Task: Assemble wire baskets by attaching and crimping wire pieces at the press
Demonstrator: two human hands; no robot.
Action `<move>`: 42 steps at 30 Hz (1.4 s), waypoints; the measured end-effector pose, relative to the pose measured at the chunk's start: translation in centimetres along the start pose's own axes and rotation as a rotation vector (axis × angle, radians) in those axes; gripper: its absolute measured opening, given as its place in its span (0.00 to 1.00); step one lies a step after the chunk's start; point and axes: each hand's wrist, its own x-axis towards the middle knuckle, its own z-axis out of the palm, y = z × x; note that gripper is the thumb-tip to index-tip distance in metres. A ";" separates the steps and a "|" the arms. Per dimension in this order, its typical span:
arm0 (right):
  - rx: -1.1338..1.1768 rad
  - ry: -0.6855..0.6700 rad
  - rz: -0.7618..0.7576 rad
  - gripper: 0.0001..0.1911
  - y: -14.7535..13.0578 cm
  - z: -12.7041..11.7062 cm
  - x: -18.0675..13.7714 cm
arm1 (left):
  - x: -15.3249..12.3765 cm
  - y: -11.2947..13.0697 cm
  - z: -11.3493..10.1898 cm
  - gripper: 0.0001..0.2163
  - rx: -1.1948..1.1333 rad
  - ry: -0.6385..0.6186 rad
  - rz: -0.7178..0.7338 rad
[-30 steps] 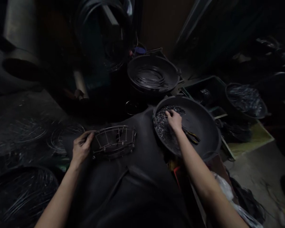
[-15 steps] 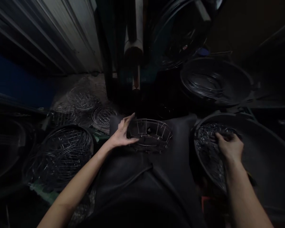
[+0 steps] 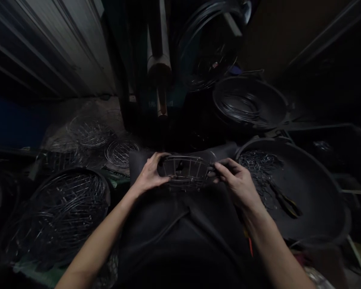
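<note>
A round wire basket-like frame (image 3: pixel 185 178) lies over the dark apron on my lap, its upright wires joining the rings. My left hand (image 3: pixel 152 173) grips its left side, thumb below and fingers above. At the frame's right side, the fingers of my right hand (image 3: pixel 233 176) are pinched together. Whatever small thing they hold is too dark to make out. To the right, small bent wire pieces (image 3: pixel 258 160) are heaped in a wide black tub (image 3: pixel 321 200). Pliers with dark and yellow handles (image 3: pixel 285 202) rest in that tub.
Wire grids and rings (image 3: pixel 75 200) fill a container at left, with more wire rings (image 3: pixel 122 152) on the floor behind. A machine with a vertical shaft (image 3: pixel 159 72) stands ahead. Coiled wire (image 3: pixel 240 106) sits in a black basin (image 3: pixel 273 94) at back right.
My right hand has moved left from the heap of wire pieces to the frame's right side. My left hand still grips the frame. The view has turned slightly right, and the pliers now show.
</note>
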 end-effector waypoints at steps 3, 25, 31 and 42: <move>0.006 0.050 -0.032 0.16 0.2 -0.7 0.0 | -0.1 -0.3 -0.5 0.27 -0.046 0.086 -0.006; 0.248 -0.116 0.116 0.17 0.6 2.6 -0.4 | -3.9 -5.4 1.1 0.35 0.062 -0.006 -0.211; 0.129 -0.202 0.170 0.18 1.0 5.1 -0.5 | -2.3 -1.0 -1.1 0.51 0.115 -0.090 -0.068; -0.249 -0.105 -0.081 0.14 0.7 7.0 0.5 | 0.6 -0.1 -0.7 0.38 0.082 -0.039 -0.005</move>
